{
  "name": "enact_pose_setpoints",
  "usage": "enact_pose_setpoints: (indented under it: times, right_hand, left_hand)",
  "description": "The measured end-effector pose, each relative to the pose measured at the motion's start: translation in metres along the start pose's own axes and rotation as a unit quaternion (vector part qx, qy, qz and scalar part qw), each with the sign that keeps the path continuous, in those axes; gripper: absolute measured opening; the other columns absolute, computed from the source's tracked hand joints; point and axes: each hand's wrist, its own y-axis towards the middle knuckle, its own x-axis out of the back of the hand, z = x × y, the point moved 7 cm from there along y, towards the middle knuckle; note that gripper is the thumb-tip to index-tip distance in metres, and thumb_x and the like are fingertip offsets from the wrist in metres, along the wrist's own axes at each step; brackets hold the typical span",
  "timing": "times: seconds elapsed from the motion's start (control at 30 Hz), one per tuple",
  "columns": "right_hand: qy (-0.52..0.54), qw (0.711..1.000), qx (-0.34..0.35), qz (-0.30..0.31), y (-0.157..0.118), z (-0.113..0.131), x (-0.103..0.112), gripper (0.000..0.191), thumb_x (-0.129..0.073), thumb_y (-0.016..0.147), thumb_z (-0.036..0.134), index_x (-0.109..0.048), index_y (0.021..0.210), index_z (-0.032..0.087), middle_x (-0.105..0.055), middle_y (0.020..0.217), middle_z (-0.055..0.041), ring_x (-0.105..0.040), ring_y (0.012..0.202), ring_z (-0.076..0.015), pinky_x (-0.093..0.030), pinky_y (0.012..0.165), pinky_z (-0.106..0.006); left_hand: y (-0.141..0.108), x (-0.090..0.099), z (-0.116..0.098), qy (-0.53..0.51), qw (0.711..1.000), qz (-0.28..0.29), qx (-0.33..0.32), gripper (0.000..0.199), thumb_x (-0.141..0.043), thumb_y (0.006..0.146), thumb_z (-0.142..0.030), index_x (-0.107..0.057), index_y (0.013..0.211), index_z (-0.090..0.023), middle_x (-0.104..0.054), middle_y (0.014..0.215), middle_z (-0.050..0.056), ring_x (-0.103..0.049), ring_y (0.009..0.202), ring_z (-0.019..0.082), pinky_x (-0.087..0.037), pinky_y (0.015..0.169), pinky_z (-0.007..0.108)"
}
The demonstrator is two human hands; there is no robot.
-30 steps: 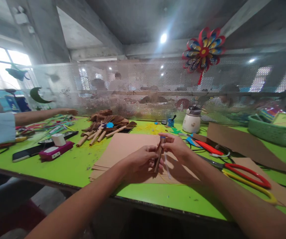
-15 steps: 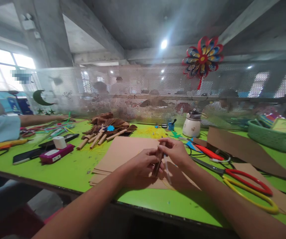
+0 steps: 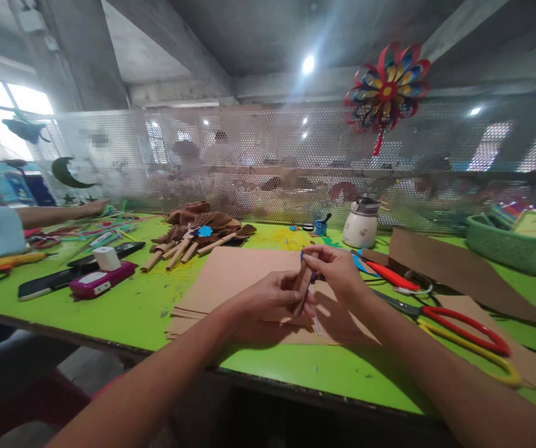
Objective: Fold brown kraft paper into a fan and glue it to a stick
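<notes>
Between my two hands a small folded brown paper piece (image 3: 303,287) is held at a tilt. The fingers of my left hand (image 3: 275,295) wrap round its lower part. My right hand (image 3: 331,267) pinches its upper end, where a bit of dark blue shows. A thin pale strip hangs below the fingers. Under both hands lies a stack of light brown paper sheets (image 3: 231,274) on the green table (image 3: 147,317).
Right of my hands lie scissors with red and yellow handles (image 3: 468,330), a red tool (image 3: 393,277) and dark brown paper (image 3: 459,274). Behind stand a bottle (image 3: 360,225) and paper rolls (image 3: 188,249). Left are a purple power strip (image 3: 102,280) and a person's arm (image 3: 58,214).
The brown piece has turned, showing a lighter face, and dark blue now shows at its top. The view has shifted slightly. The other person's hand at the left has moved back.
</notes>
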Motion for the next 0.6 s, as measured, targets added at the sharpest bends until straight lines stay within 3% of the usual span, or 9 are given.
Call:
enact_pose_setpoints:
  times: [0.1, 0.2, 0.33, 0.43, 0.6]
  right_hand:
    - [0.004, 1.0, -0.012, 0.006, 0.001, -0.001, 0.001, 0.035, -0.071, 0.059, 0.035, -0.064, 0.086, 0.014, -0.059, 0.06, 0.002, -0.048, 0.048, -0.0084, -0.04, 0.046, -0.023]
    - [0.009, 1.0, -0.024, 0.017, 0.002, -0.004, 0.001, 0.037, -0.072, 0.058, 0.035, -0.064, 0.088, 0.014, -0.059, 0.061, 0.0023, -0.049, 0.049, -0.0086, -0.04, 0.047, -0.023]
    - [0.008, 0.999, -0.027, 0.028, 0.003, -0.007, 0.0, 0.045, -0.073, 0.056, 0.033, -0.062, 0.096, 0.014, -0.058, 0.061, 0.0036, -0.05, 0.05, -0.0086, -0.039, 0.048, -0.023]
    - [-0.009, 0.998, -0.007, 0.055, 0.001, -0.004, -0.006, 0.045, -0.071, 0.059, 0.031, -0.061, 0.099, 0.012, -0.056, 0.057, 0.0045, -0.046, 0.047, -0.0078, -0.037, 0.047, -0.023]
    - [-0.012, 0.998, -0.004, 0.057, -0.003, -0.002, -0.011, 0.044, -0.071, 0.061, 0.032, -0.061, 0.099, 0.012, -0.058, 0.061, 0.0028, -0.048, 0.049, -0.0078, -0.039, 0.049, -0.023]
  left_hand:
    - [-0.001, 0.0, 0.0, -0.008, 1.0, 0.028, 0.0, 0.038, -0.067, 0.069, -0.014, -0.054, 0.104, -0.01, -0.059, 0.093, 0.012, -0.06, 0.083, 0.021, -0.046, 0.08, 0.04]
    - [-0.003, 0.002, 0.001, -0.017, 0.999, 0.021, 0.017, 0.042, -0.067, 0.067, -0.01, -0.053, 0.106, -0.011, -0.059, 0.097, 0.013, -0.06, 0.085, 0.022, -0.046, 0.082, 0.042]
    - [-0.004, -0.001, 0.004, -0.039, 0.998, 0.008, 0.053, 0.025, -0.06, 0.077, -0.022, -0.057, 0.098, -0.01, -0.06, 0.093, 0.014, -0.062, 0.082, 0.022, -0.047, 0.08, 0.041]
    - [-0.004, -0.001, 0.008, -0.057, 0.995, -0.002, 0.076, 0.025, -0.051, 0.083, -0.032, -0.057, 0.093, -0.009, -0.062, 0.086, 0.014, -0.063, 0.075, 0.022, -0.048, 0.072, 0.041]
    - [-0.001, 0.002, 0.012, -0.066, 0.995, -0.021, 0.076, 0.019, -0.047, 0.085, -0.029, -0.055, 0.089, -0.012, -0.062, 0.078, 0.011, -0.062, 0.065, 0.019, -0.049, 0.064, 0.036]
